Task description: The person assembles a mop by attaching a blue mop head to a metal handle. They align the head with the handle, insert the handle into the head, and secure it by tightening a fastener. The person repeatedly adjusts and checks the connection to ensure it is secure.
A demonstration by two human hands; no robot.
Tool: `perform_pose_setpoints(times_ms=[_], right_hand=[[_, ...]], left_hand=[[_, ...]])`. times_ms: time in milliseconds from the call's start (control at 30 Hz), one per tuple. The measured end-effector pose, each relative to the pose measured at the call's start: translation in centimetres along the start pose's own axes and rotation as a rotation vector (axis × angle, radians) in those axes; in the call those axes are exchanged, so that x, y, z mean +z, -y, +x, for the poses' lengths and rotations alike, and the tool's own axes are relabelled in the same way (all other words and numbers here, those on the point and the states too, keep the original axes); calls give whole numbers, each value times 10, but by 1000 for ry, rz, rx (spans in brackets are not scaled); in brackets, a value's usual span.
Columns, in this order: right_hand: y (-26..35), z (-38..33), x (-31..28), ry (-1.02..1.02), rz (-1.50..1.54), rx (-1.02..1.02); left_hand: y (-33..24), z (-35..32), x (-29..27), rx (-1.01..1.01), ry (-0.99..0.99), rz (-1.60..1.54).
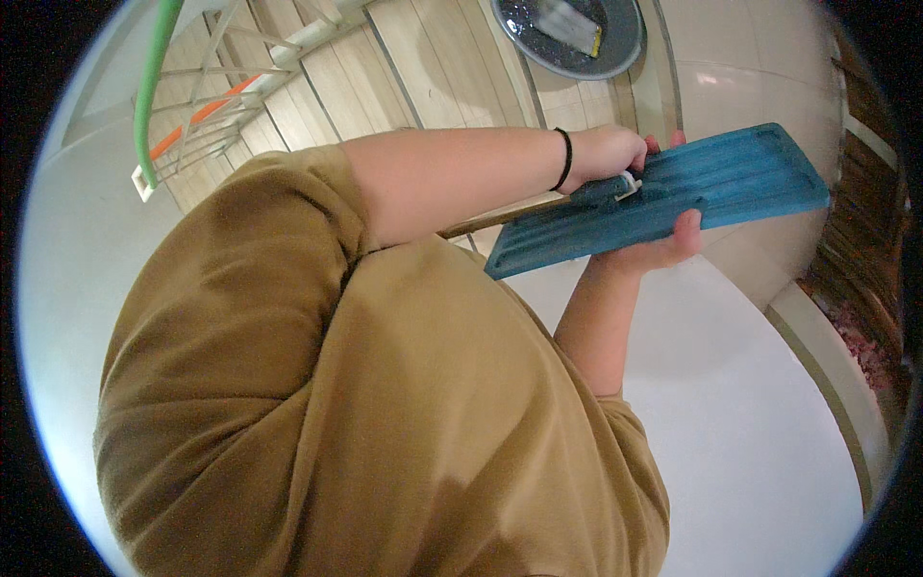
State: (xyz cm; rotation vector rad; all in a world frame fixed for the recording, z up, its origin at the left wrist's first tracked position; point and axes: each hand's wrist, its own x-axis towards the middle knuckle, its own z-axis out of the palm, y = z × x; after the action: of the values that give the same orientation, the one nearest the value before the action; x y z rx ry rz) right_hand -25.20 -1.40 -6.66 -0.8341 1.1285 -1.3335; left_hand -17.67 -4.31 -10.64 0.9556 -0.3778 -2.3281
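Observation:
Across the front of me is a blue flat mop head (740, 183), a long rectangular plate lying tilted. A small white clip (628, 186) sits at its middle, and a thin brownish pole (500, 217) runs from there down to the left, partly behind my left forearm. My left hand (608, 154), below a black wristband, is closed at the plate's far edge beside the clip; some of its fingers are hidden. From below, my right hand (663, 248) grips the plate with the thumb over its near edge. Fingertips show at the far edge.
A grey basin (633, 43) with dark liquid and a whitish, yellow-edged cloth-like piece (569, 27) stands on the floor at the top. To the upper left is a white metal rack (207, 72) with green and orange bars. A brown wooden surface (856, 231) lies far right.

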Motion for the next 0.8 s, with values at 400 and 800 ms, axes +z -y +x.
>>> perform_pose_setpoints(times_ms=[400,800], right_hand=[[-6,-6,0,-2,90,-90],[5,-10,6,18,118,-138]], left_hand=[[3,-6,4,255,-170,299],[12,5,7,639,-177,1014]])
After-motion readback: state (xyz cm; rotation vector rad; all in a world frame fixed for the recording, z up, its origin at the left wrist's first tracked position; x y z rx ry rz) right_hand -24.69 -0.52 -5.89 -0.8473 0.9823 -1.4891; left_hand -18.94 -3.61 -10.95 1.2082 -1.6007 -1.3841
